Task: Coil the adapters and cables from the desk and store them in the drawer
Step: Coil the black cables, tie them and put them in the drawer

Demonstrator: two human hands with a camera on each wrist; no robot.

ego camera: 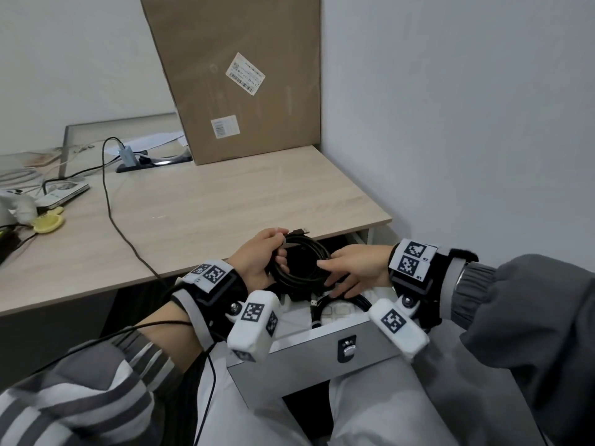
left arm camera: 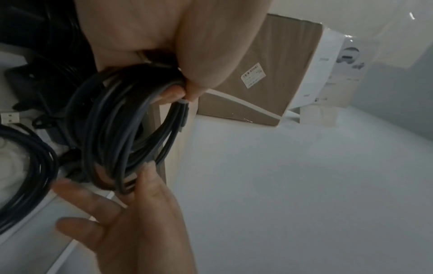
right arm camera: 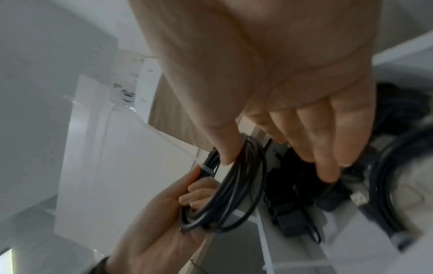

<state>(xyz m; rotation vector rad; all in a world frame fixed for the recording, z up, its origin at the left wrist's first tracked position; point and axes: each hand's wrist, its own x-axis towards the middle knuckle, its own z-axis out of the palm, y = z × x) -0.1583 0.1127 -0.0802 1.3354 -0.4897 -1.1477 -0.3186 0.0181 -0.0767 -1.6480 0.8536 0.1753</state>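
A coiled black cable hangs over the open drawer, just in front of the desk edge. My left hand grips the coil's left side, fingers curled through the loop. Its USB plug sticks out past that hand. My right hand touches the coil's right side with the thumb and straight, spread fingers. Inside the drawer lie another coiled black cable and a black adapter.
A tall cardboard box leans at the back of the wooden desk. A thin black cable runs from a small hub across the desk and over its front edge. Papers and a yellow item sit far left. A wall closes the right side.
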